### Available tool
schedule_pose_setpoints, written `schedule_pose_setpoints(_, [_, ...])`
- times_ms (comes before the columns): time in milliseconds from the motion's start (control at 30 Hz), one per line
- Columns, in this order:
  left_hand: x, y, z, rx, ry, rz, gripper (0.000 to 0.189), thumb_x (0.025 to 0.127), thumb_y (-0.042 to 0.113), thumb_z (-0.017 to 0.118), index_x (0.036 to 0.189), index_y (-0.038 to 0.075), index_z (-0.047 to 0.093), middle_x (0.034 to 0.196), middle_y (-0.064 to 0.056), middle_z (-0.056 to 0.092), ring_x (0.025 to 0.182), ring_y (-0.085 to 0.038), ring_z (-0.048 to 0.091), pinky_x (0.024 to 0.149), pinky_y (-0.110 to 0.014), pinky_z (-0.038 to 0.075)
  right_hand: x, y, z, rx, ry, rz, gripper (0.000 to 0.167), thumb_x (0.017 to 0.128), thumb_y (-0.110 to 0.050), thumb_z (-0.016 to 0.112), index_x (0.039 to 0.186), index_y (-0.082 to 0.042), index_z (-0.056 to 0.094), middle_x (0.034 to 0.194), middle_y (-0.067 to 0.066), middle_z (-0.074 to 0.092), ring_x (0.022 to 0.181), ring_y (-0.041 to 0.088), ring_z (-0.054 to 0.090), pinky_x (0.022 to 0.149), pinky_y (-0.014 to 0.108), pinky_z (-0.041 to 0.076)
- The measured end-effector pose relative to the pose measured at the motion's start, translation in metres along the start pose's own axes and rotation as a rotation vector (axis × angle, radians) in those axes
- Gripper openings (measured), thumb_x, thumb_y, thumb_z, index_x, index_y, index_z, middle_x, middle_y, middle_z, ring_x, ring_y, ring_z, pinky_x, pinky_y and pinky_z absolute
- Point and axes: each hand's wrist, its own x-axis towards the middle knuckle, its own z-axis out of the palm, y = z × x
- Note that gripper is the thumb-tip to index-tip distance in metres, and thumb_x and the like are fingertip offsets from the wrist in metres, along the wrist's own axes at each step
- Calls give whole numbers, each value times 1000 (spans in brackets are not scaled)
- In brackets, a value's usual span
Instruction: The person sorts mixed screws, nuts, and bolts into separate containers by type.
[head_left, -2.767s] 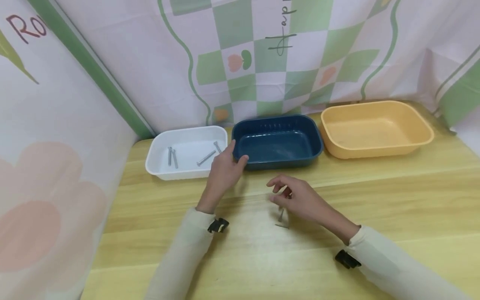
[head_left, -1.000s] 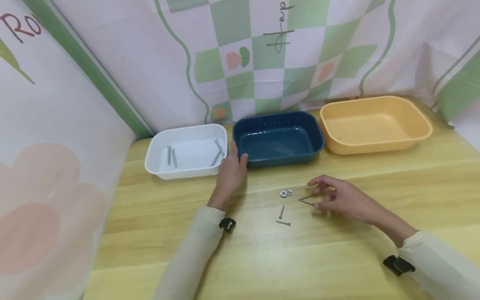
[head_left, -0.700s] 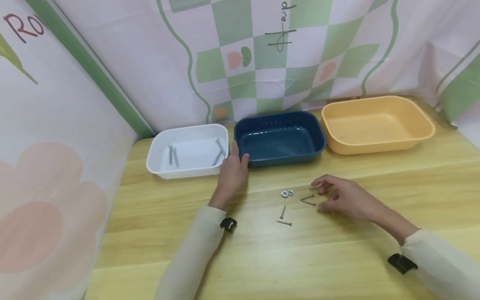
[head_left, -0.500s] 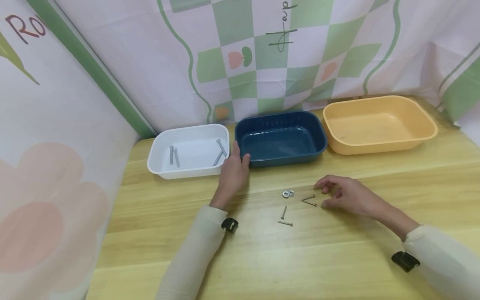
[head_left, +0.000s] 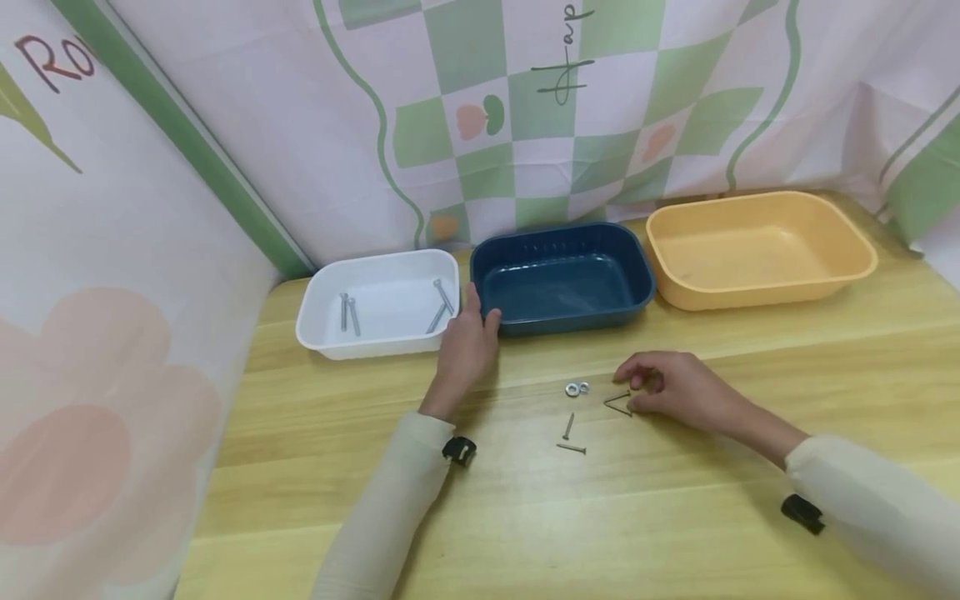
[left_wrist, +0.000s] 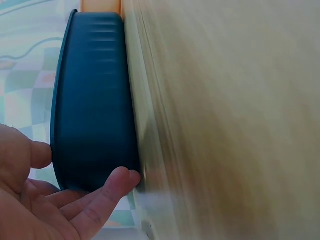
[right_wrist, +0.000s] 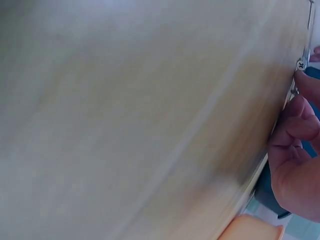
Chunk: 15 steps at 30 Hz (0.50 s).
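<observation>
My left hand rests at the left end of the dark blue plastic basket. In the left wrist view its thumb touches the rim and its fingers lie extended along the end wall. My right hand is low over the table, thumb and index finger apart around two thin screws that form a V. In the right wrist view a cross-slotted screw head shows by a fingertip. Two small metal nuts lie left of these. Nearer me lie two more screws, apart from each other.
A white basket with several long bolts inside stands left of the blue one. At the right is a yellow basket. The patterned cloth hangs behind the wooden table.
The right hand moved right from above the nuts, laying down the two screws in a V, drew back, then came left to them again. The left hand stays at the blue basket.
</observation>
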Motion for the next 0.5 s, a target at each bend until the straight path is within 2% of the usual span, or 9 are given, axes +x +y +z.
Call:
schedule_pose_setpoints(233, [-1,2,-1,-1,-13,-17,67,108,35,45,160,5,17,140,-23,54,122,-36,57,100,-47,46,3,-3,4,-33,-2,-15,27,78,-7,85,103,-10,73,85,-6,63,74,11,54,63,26,47])
schedule_pose_setpoints(500, [-1,2,-2,-10,-21,-26,66,108,34,46,160,6,17,146,-22,48,127,-36,53,104,-48,43,5,-4,5,-61,0,-80,19,80,-5,83,95,-13,75,82,-11,64,73,8,55,64,26,48])
